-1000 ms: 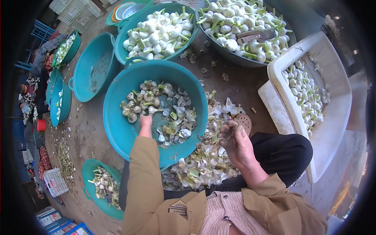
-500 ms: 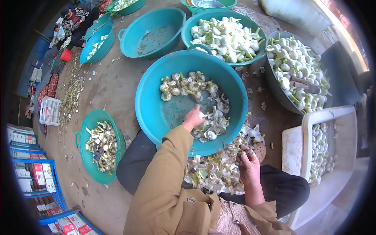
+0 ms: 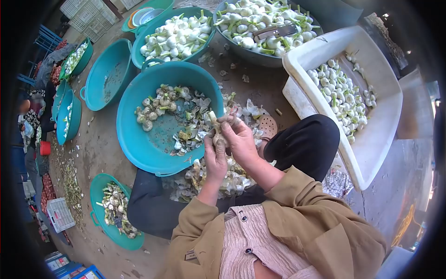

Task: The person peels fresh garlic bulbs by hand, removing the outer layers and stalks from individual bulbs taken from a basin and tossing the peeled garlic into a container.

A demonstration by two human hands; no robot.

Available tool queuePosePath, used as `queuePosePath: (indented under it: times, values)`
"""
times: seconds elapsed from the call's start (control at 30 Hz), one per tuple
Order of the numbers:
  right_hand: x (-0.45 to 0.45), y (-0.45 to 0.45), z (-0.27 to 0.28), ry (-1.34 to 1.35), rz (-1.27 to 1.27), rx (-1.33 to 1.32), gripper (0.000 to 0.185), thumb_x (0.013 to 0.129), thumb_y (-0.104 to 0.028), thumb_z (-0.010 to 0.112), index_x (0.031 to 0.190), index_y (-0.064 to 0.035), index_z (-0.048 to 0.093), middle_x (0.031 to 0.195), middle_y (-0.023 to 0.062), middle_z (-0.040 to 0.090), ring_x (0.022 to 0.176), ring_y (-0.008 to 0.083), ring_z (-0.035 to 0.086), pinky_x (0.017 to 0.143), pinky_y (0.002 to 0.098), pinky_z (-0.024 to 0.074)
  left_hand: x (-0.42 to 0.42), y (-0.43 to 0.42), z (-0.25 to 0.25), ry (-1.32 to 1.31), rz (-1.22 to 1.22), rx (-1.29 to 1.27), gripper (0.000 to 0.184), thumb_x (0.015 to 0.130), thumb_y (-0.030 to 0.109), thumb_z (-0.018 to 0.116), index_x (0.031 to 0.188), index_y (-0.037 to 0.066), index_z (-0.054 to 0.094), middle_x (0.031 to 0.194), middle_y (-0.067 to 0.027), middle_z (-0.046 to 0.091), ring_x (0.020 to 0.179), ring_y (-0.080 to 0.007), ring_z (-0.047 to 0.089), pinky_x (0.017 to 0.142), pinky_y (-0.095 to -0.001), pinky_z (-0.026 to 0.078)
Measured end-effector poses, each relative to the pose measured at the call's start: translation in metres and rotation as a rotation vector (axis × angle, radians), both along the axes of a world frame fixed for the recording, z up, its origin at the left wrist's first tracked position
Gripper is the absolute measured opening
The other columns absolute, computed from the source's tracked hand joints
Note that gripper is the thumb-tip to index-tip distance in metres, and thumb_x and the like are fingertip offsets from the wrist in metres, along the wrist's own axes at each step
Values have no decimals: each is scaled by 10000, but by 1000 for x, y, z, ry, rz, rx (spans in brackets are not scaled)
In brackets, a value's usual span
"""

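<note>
My left hand [image 3: 216, 160] and my right hand [image 3: 238, 139] meet over the right rim of the large teal basin [image 3: 134, 149]. Both have their fingers closed round one garlic bulb [image 3: 218, 135], whose pale stem points up. Unpeeled garlic bulbs [image 3: 147, 115] lie at the basin's left and back, and loose skins [image 3: 197, 114] fill its right part. Below my hands a heap of papery peelings [image 3: 186, 183] covers my lap area. Any small tool in my right hand is too hidden to make out.
Peeled garlic fills a green basin [image 3: 174, 39] and a grey basin [image 3: 260, 28], where a knife [image 3: 274, 31] lies. A white tub [image 3: 371, 156] with garlic stands right. Another teal basin [image 3: 104, 79] and a smaller green one [image 3: 114, 228] stand left. Someone sits far left.
My left hand has come out of the basin to my right hand, and both now hold a bulb. The view has swung back after turning.
</note>
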State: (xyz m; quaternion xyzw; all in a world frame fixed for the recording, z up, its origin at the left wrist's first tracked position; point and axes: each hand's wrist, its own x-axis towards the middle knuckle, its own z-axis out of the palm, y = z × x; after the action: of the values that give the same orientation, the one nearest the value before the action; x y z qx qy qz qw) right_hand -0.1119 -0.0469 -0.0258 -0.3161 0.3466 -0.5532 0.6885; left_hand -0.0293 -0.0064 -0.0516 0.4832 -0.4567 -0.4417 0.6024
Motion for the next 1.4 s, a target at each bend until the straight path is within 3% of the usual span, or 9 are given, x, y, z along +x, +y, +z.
queuePosePath:
  times: [0.3, 0.5, 0.57, 0.63, 0.73, 0.83, 1.1, 1.2, 1.4]
  values:
    - [-21, -3, -8, -519, -219, 356, 163, 909, -137, 536, 1052, -60, 534, 884, 34, 569, 799, 114, 533, 758, 299, 462, -10, 20, 7, 145, 67, -132, 410, 923, 286, 452, 1196, -8, 373, 1092, -94, 472, 1000, -168, 467, 892, -311, 378]
    - [-26, 19, -1, -493, 480, 428, 523, 944, -463, 359, 1256, -47, 417, 1197, 99, 520, 1048, 222, 538, 890, 393, 446, 21, 15, 28, 71, -61, -113, 493, 878, 225, 531, 1270, -6, 341, 1307, -176, 429, 1178, -250, 442, 1005, -360, 328]
    - [-26, 18, -3, -336, 535, 371, 540, 922, -468, 423, 1235, -28, 424, 1145, 91, 539, 1005, 208, 554, 857, 400, 466, 27, 12, 37, -290, -69, -228, 542, 846, 189, 606, 1279, -10, 347, 1303, -173, 436, 1185, -253, 432, 1013, -368, 317]
    - [-26, 19, 1, -211, 462, 374, 496, 910, -442, 473, 1173, -22, 471, 1065, 79, 567, 961, 176, 566, 821, 356, 473, 29, 20, 51, -245, 92, -237, 548, 772, 161, 690, 1236, 19, 437, 1256, -155, 478, 1150, -263, 461, 986, -379, 341]
    - [-23, 18, -1, 18, 354, 282, 436, 892, -392, 544, 1098, -8, 528, 970, 61, 595, 896, 127, 570, 780, 298, 472, 43, 23, 80, -1270, 188, -344, 290, 672, 167, 740, 926, 74, 637, 1028, -78, 586, 982, -272, 526, 828, -382, 410]
    - [-20, 18, -8, 182, 332, 134, 398, 884, -340, 581, 1076, 7, 547, 962, 53, 593, 848, 91, 540, 769, 260, 446, 51, 23, 78, -1432, 67, -381, 200, 682, 158, 722, 841, 69, 641, 904, -51, 615, 876, -254, 555, 755, -375, 411]
    - [-23, 18, -3, 132, 438, 180, 517, 864, -287, 615, 1249, 19, 455, 1086, 68, 556, 944, 123, 542, 851, 281, 447, 66, 17, 59, -1256, -12, -304, 96, 752, 87, 673, 819, 38, 626, 770, -54, 617, 733, -213, 575, 659, -337, 436]
    - [-26, 17, 2, 127, 483, 24, 525, 840, -246, 642, 1255, 15, 456, 1147, 61, 546, 994, 128, 533, 880, 281, 430, 71, 16, 50, -285, 0, 318, 100, 784, 60, 655, 827, -24, 621, 757, -51, 599, 694, -100, 531, 642, -227, 420]
    - [-26, 12, 2, 155, 459, 19, 500, 820, -218, 669, 1235, -2, 492, 1074, 43, 580, 936, 96, 547, 835, 262, 453, 79, 15, 69, -621, -136, 172, 127, 771, 106, 674, 826, -4, 643, 782, -84, 635, 740, -174, 592, 675, -283, 454]
